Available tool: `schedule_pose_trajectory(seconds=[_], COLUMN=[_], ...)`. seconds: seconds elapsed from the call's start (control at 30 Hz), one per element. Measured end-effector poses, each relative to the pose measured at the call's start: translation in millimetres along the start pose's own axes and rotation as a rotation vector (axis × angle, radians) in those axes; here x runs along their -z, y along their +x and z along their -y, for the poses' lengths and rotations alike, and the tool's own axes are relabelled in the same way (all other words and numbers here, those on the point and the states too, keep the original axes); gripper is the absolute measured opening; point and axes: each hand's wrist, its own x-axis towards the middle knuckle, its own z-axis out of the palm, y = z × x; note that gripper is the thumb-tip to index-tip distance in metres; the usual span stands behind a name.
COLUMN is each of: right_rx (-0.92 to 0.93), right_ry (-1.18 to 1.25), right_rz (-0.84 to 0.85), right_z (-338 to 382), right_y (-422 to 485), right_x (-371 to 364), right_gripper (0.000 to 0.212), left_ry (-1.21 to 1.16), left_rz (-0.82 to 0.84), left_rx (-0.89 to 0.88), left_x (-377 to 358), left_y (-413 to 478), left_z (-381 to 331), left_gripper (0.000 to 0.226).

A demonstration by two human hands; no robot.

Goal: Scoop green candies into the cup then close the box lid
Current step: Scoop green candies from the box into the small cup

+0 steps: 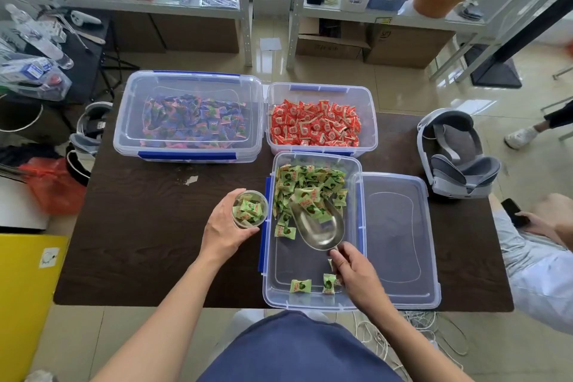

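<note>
The left hand (224,226) curls round a small clear plastic cup (250,209), already well stocked, just left of the clear blue-clipped plastic box (294,260), while the right hand (356,276) grips the handle of a shiny metal scoop (316,226) nosed into the green-wrapped candies (307,186) heaped at the box's far end. The scoop's mouth looks wider than the cup (little room left there), so a full load tipped fast would likely scatter over the dark table (148,226); the clear flat lid (400,242) lies alongside, unfitted.
</note>
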Motion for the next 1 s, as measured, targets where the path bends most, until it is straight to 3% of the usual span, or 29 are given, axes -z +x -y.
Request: schedule_pose_trajectory(seconds=[0.3, 0.53, 0.67, 0.87, 1.0], right_rx=[0.068, 0.201, 0.372, 0.435, 0.388], right_ry=[-0.367, -0.830, -1.046, -1.129, -1.016], right_rz=[0.235, 0.102, 0.042, 0.029, -0.010], right_z=[77.6, 142.9, 171.1, 188.5, 176.2], right_y=[-5.0, 1.6, 2.8, -4.6, -12.4], right_x=[4.6, -6.2, -15.8, -18.7, 1.9], right_gripper=[0.028, 0.035, 0.022, 0.022, 0.030], left_ry=[-0.009, -0.037, -0.062, -0.080, -0.030], left_rz=[0.004, -0.001, -0.001, -0.014, -0.017], left_rx=[-0.048, -0.045, -0.030, -0.025, -0.026], left_x=[-0.9, 0.5, -1.4, -2.8, -2.7], left_y=[-4.8, -12.0, -12.1, -12.5, -10.2], left_z=[-4.1, -6.3, -1.2, 0.1, 2.7], left_gripper=[0.087, 0.084, 0.090, 0.090, 0.094])
